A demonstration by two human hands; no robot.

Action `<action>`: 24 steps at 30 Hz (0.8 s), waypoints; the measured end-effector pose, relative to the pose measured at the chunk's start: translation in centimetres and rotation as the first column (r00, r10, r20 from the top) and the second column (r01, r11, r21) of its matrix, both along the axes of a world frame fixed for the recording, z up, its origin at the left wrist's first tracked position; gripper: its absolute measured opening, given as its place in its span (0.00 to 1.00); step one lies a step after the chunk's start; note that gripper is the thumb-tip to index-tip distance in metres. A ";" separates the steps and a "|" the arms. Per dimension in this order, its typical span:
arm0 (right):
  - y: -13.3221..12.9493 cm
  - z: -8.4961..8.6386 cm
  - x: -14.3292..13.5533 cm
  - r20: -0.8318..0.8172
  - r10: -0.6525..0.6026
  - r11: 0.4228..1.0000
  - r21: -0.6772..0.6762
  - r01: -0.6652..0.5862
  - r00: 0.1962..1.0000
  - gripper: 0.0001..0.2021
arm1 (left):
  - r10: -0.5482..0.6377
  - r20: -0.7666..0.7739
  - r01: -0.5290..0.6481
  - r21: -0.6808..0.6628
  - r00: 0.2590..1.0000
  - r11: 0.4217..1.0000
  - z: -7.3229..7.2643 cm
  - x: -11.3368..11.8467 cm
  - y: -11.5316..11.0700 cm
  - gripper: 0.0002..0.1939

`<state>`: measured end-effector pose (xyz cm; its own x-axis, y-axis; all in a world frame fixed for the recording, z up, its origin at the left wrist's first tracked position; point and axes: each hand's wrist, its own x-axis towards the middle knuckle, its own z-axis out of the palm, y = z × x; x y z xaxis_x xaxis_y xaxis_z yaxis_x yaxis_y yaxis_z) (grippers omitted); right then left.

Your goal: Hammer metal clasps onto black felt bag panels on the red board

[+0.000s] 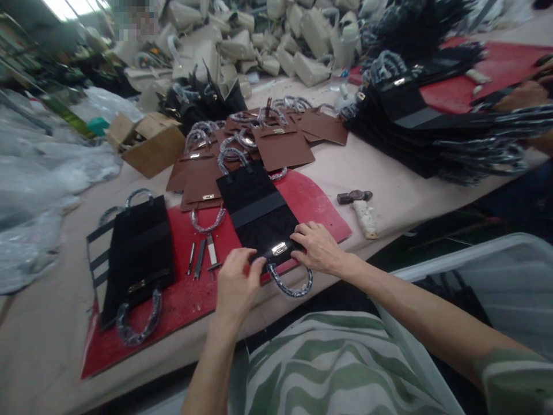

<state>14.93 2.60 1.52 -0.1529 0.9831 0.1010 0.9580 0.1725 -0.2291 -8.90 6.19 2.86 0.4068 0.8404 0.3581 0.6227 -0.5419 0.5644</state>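
A black bag panel [259, 210] with a metal clasp [279, 249] and wrapped handles at both ends lies on the red mat [319, 202]. At its near left corner, my left hand [239, 279] has thumb and fingers curved round the edge. My right hand [317, 246] grips the near right edge beside the clasp, fingers bent on top. The near handle [296, 288] hangs over the table's edge between the hands. Another black panel [140, 253] lies to the left. Thin metal tools [200, 259] rest on the mat between the two panels.
A hammer [360, 210] lies right of the mat. Brown bag panels [283, 150] are heaped behind, beside a cardboard box [153, 150]. Black panels [397, 132] are stacked at the right, near another person's hand [522, 95]. A pale bin [510, 276] stands at the lower right.
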 end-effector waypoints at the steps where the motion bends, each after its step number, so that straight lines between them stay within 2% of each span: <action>1: 0.2 0.3 0.0 0.038 0.017 1.000 -0.014 -0.016 0.999 0.16 | 0.009 -0.068 -0.009 -0.005 0.998 1.000 -0.4 0.6 0.0 0.11; 4: 0.9 0.8 0.1 0.134 0.074 0.997 -0.041 -0.070 0.988 0.11 | 0.014 -0.358 -0.022 -0.017 0.934 1.000 -1.5 2.3 0.3 0.10; 7: 1.5 1.0 0.3 0.215 0.187 0.982 -0.068 -0.177 0.958 0.09 | -0.063 -0.564 0.055 -0.032 0.823 0.998 -1.6 3.2 1.0 0.06; 11: 1.9 1.2 0.6 0.327 0.366 0.931 -0.111 -0.349 0.872 0.10 | -0.160 -0.682 0.188 -0.033 0.713 0.982 -1.0 3.5 1.8 0.07; 15: 2.0 1.4 0.8 0.396 0.443 0.891 -0.094 -0.445 0.804 0.10 | -0.196 -0.746 0.308 0.012 0.637 0.951 -0.6 3.6 1.5 0.09; 19: 2.0 1.3 0.8 0.407 0.453 0.882 -0.077 -0.464 0.793 0.09 | -0.186 -0.734 0.328 0.054 0.653 0.943 -1.0 3.3 1.0 0.11; 22: 1.8 1.1 1.1 0.355 0.439 0.895 -0.100 -0.434 0.825 0.08 | -0.183 -0.670 0.306 0.070 0.720 0.949 -1.9 2.4 1.1 0.13; 24: 1.7 0.6 1.7 0.293 0.428 0.903 -0.096 -0.419 0.855 0.08 | -0.205 -0.574 0.314 0.096 0.793 0.945 -2.6 1.5 1.3 0.13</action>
<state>16.59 4.25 2.16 -0.5735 0.8181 -0.0429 0.8168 0.5751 0.0467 -7.42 7.48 0.22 0.7734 0.6186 0.1382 0.6184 -0.7843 0.0500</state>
